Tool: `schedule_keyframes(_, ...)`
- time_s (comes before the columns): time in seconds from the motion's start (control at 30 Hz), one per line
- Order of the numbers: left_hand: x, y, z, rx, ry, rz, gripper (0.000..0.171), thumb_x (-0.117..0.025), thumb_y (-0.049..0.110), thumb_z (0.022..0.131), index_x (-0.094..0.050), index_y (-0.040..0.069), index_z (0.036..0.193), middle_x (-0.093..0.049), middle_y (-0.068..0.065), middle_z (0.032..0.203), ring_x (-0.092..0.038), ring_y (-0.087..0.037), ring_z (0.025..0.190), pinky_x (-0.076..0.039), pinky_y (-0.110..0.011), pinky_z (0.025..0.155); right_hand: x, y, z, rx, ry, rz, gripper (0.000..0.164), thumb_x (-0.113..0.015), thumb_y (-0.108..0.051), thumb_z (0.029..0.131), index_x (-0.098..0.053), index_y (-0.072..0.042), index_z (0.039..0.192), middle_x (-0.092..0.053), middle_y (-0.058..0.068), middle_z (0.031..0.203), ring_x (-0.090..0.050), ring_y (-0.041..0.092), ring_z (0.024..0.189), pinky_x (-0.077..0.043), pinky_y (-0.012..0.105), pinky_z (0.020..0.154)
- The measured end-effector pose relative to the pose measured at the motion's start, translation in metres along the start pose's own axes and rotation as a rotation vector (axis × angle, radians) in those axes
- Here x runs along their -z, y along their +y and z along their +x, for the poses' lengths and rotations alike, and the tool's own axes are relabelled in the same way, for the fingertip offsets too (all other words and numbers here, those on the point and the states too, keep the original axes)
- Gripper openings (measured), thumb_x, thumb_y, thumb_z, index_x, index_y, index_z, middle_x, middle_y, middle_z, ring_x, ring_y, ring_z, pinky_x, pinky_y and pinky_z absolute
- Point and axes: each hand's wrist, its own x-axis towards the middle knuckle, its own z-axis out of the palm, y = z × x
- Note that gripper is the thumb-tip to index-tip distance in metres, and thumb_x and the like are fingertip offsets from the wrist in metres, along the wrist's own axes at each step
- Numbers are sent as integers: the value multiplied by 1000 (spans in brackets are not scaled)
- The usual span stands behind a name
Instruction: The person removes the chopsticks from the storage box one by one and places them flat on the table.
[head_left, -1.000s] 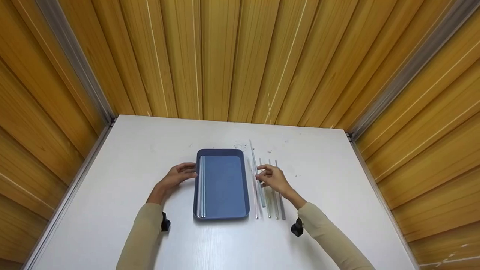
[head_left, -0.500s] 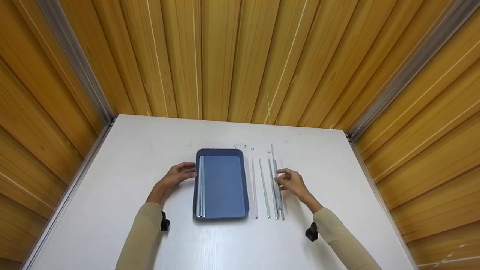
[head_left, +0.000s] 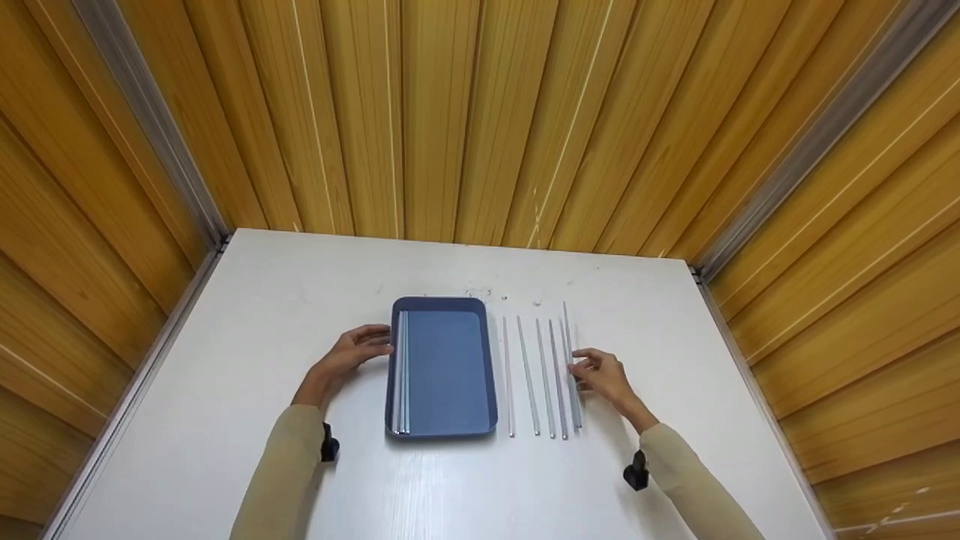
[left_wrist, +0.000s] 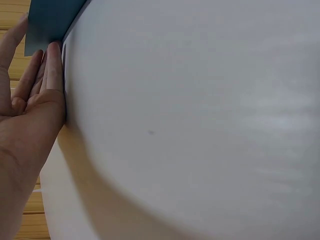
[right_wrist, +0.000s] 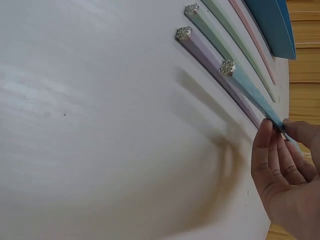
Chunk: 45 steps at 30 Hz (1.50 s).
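My right hand [head_left: 606, 377] pinches a light blue chopstick [right_wrist: 252, 92] between thumb and fingers. It is tilted above the table, with its patterned silver end toward the wrist camera. Beside it on the table lie a purple chopstick [right_wrist: 215, 69], a teal one [right_wrist: 212, 32], a green one [right_wrist: 237, 40] and a pink one [right_wrist: 254, 37], roughly parallel and spaced apart. My left hand [head_left: 351, 354] touches the left side of a blue tray [head_left: 450, 367] with nearly straight fingers. Several chopsticks [head_left: 406, 375] lie together lengthwise along the tray's left wall.
A white table [head_left: 450, 495] carries everything, with small dark marks [head_left: 478, 292] behind the tray. Wood-patterned panels [head_left: 480, 120] enclose the back and both sides. Metal posts [head_left: 154, 112] stand at the corners.
My right hand has carried the blue chopstick rightward, from beside the tray across the row to the right of the purple one. The left hand and tray stay put.
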Motion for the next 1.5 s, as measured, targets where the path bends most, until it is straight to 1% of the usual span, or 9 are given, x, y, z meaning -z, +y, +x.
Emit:
schedule_keyframes(0.23, 1, -1, 0, -1, 1, 31, 67, -75, 13, 93, -45, -3, 150, -52, -26, 150, -55, -31, 138, -49, -29, 107, 2, 13, -6, -12, 30, -31, 36, -70, -3, 93, -62, 13, 125, -73, 23, 95, -71, 17, 71, -61, 26, 62)
schedule_keyframes(0.4, 0, -2, 1, 4, 7, 20, 66, -75, 11, 92, -45, -3, 149, -51, -25, 151, -52, -33, 141, -47, -33, 111, 1, 18, -9, -62, 54, -34, 33, -70, -2, 92, -64, 12, 122, -72, 20, 93, -70, 17, 71, -62, 28, 61)
schedule_keyframes(0.6, -1, -1, 0, 10, 8, -7, 66, -75, 10, 92, -45, -3, 149, -52, -24, 151, -54, -30, 139, -46, -34, 113, -2, 20, -8, -54, 83, -88, 30, -73, 1, 88, -67, 12, 115, -71, 15, 85, -71, 17, 68, -62, 28, 58)
schedule_keyframes(0.73, -2, 0, 0, 15, 7, -37, 65, -75, 6, 91, -46, -3, 149, -52, -24, 150, -55, -28, 137, -47, -31, 110, -5, 20, -8, -43, 95, -110, 29, -74, 2, 86, -68, 12, 113, -69, 14, 83, -71, 16, 66, -61, 27, 57)
schedule_keyframes(0.97, -1, 0, 1, 5, 7, -50, 64, -75, 6, 91, -47, -4, 147, -54, -24, 148, -60, -23, 132, -49, -26, 104, -6, 16, -7, -63, 95, -107, 26, -74, 1, 88, -69, 13, 110, -69, 14, 81, -70, 15, 67, -61, 27, 57)
schedule_keyframes(1.07, -1, -1, 0, 0, -3, -47, 64, -75, 7, 92, -46, -5, 148, -54, -25, 148, -60, -21, 131, -49, -27, 105, -3, 10, -5, -64, 100, -139, 25, -73, -3, 89, -69, 13, 107, -73, 15, 80, -70, 15, 66, -59, 25, 53)
schedule_keyframes(1.2, -1, -1, -1, 12, -5, -31, 64, -75, 9, 92, -46, -3, 148, -54, -23, 149, -60, -20, 130, -48, -29, 107, 3, -5, 4, -40, 101, -230, 26, -73, -5, 88, -71, 12, 107, -74, 16, 79, -69, 18, 62, -55, 25, 52)
schedule_keyframes(1.37, 2, -1, 0, 8, -9, -23, 64, -74, 8, 92, -45, -3, 149, -52, -25, 150, -58, -22, 134, -49, -27, 107, 6, -37, 25, 51, 60, -267, 27, -74, -4, 89, -70, 13, 110, -75, 22, 88, -73, 28, 71, -62, 36, 63)
schedule_keyframes(1.5, 2, -2, 2, 3, -10, -14, 64, -74, 8, 93, -45, -4, 149, -52, -26, 150, -59, -24, 134, -51, -25, 104, 2, -64, 40, 127, -6, -276, 28, -73, -4, 90, -69, 12, 113, -74, 27, 94, -73, 28, 76, -60, 27, 61)
